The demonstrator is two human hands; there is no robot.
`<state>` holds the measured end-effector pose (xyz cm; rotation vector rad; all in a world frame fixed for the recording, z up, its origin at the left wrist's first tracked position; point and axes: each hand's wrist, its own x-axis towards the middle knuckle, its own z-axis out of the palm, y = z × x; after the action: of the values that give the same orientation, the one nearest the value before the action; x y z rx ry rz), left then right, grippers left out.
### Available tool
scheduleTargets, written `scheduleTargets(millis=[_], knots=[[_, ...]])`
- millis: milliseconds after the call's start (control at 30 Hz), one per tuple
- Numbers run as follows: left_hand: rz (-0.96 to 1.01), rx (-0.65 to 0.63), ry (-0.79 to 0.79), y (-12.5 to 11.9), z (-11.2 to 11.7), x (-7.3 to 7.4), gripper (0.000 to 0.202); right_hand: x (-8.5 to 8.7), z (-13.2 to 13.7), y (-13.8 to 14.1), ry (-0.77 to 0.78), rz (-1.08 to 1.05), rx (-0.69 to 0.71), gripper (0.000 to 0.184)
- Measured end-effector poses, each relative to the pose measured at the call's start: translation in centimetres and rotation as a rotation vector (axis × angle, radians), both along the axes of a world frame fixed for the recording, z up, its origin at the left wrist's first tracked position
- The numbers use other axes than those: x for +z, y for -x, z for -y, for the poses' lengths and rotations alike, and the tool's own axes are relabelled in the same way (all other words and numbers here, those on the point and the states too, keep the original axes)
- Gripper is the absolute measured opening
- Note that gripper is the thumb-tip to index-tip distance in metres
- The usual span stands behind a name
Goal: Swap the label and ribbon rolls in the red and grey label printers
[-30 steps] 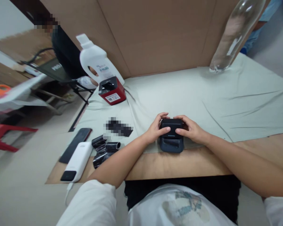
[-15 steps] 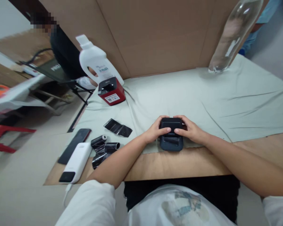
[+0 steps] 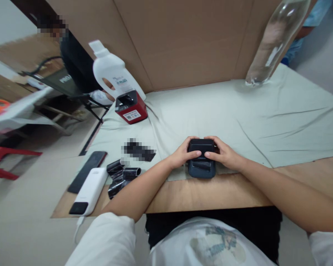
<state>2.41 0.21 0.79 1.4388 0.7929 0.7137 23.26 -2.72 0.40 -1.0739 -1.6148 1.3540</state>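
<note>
Holding the small black device (image 3: 202,168) between both hands, we have it sitting at the near edge of the pale cloth (image 3: 238,111), just where the cloth meets the bare wood of the counter (image 3: 211,195). Our left hand (image 3: 181,155) wraps its left side and our right hand (image 3: 224,153) its right. The fingers (image 3: 195,152) of both hands are closed on it, with the thumbs pressed on the raised upper part.

Against the two earlier pictures almost nothing has moved. The device stays in the same spot and the hands keep the same grip. Only the thumbs have crept a little nearer each other across the top. We judge the handling to be still at the same stage, and we cannot tell whether any part of the casing has given.

Well to our left lie some black rolls (image 3: 120,177), a white power bank (image 3: 90,190) and a dark phone (image 3: 87,171). Farther back a red device (image 3: 131,107) stands just in front of a white bottle (image 3: 111,72).
</note>
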Motion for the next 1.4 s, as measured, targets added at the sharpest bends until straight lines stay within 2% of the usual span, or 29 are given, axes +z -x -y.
scheduleTargets(millis=[500, 800, 1100, 1400], knots=[[-0.013, -0.014, -0.039, 0.1, 0.1, 0.2, 0.067, 0.4, 0.4, 0.1, -0.007, 0.010, -0.011, 0.061], [0.031, 0.033, 0.042, -0.2, 0.2, 0.0, 0.063, -0.4, 0.0, 0.2, -0.054, 0.045, -0.046, 0.059], [0.133, 0.161, 0.160, -0.6, 0.2, -0.5, 0.060, -0.8, -0.2, 0.1, 0.020, -0.003, -0.056, 0.074], [0.107, 0.179, 0.152, -0.7, 0.3, -0.4, 0.060, -0.5, -0.1, -0.1, -0.017, 0.087, -0.024, 0.089]])
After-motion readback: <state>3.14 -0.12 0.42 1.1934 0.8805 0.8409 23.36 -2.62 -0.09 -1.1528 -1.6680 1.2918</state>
